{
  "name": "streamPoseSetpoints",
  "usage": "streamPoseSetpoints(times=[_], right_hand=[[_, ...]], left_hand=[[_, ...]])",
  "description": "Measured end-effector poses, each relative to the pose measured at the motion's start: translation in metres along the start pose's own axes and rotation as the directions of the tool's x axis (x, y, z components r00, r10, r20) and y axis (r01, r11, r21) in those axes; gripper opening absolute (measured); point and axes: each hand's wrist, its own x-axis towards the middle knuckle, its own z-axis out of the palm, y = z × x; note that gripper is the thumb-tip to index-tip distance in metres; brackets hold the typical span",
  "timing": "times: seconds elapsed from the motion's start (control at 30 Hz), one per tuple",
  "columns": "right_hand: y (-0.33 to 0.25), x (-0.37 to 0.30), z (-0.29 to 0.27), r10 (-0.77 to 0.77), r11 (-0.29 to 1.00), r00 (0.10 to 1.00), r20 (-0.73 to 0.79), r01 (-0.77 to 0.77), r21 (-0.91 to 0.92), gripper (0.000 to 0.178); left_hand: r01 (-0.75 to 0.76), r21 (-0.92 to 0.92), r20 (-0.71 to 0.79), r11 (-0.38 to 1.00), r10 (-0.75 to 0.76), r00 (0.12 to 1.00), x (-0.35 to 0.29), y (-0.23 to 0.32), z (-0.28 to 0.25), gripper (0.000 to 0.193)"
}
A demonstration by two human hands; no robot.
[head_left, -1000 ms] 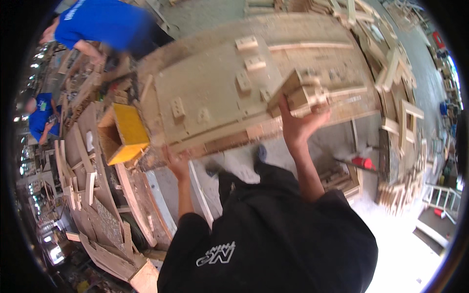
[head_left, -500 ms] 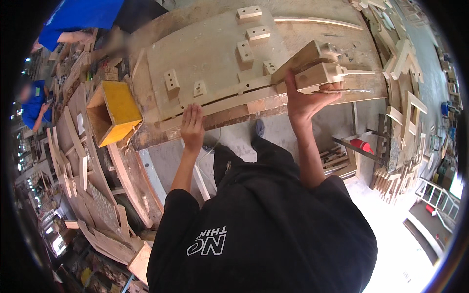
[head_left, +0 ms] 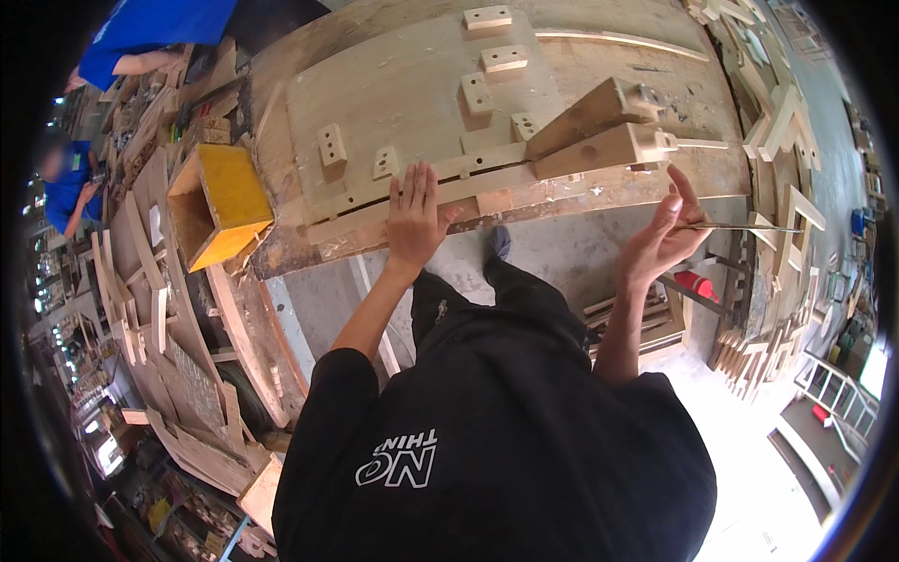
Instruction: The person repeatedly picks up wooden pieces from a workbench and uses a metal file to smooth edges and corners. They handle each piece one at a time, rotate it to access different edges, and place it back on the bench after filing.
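Note:
My left hand (head_left: 414, 220) lies flat, fingers stretched out, on a long wooden strip (head_left: 351, 228) along the near edge of a plywood board (head_left: 403, 103). A dark slot shows between strip and board. Off the bench's front edge at the right, my right hand (head_left: 663, 239) holds a thin pencil-like stick (head_left: 749, 227), its long end pointing right. The index finger is raised. Just beyond that hand, two thick wooden blocks with knobbed ends, a far block (head_left: 590, 117) and a near block (head_left: 604, 153), rest on the bench. Small drilled wooden blocks (head_left: 331, 146) stand on the board.
The wooden workbench (head_left: 646, 51) carries a thin batten (head_left: 623, 39) at its far side. A yellow open-ended box (head_left: 229, 201) stands at the left. Wooden frame parts (head_left: 782, 103) are piled at the right. Two people in blue shirts are at the upper left.
My right hand has let go of the wooden blocks and drawn back toward me and right, keeping the thin stick. My left hand has slid right along the strip.

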Motion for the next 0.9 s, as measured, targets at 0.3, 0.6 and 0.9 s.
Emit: streamPoseSetpoints(times=[0.3, 0.6, 0.9], right_hand=[[0.036, 0.03, -0.054, 0.096, 0.993, 0.958, -0.272, -0.112, -0.044, 0.035], [0.09, 0.001, -0.089, 0.309, 0.935, 0.854, -0.418, -0.354, -0.032, 0.028], [0.118, -0.011, -0.092, 0.382, 0.895, 0.837, -0.393, -0.441, -0.07, 0.04]], left_hand=[[-0.18, -0.059, 0.161, 0.982, 0.187, 0.969, 0.093, 0.077, 0.003, 0.096], [-0.225, -0.043, 0.267, 0.973, 0.228, 0.936, 0.112, 0.101, 0.02, 0.048], [-0.375, 0.113, 0.14, 0.92, 0.358, 0.923, 0.109, 0.094, 0.034, 0.072]])
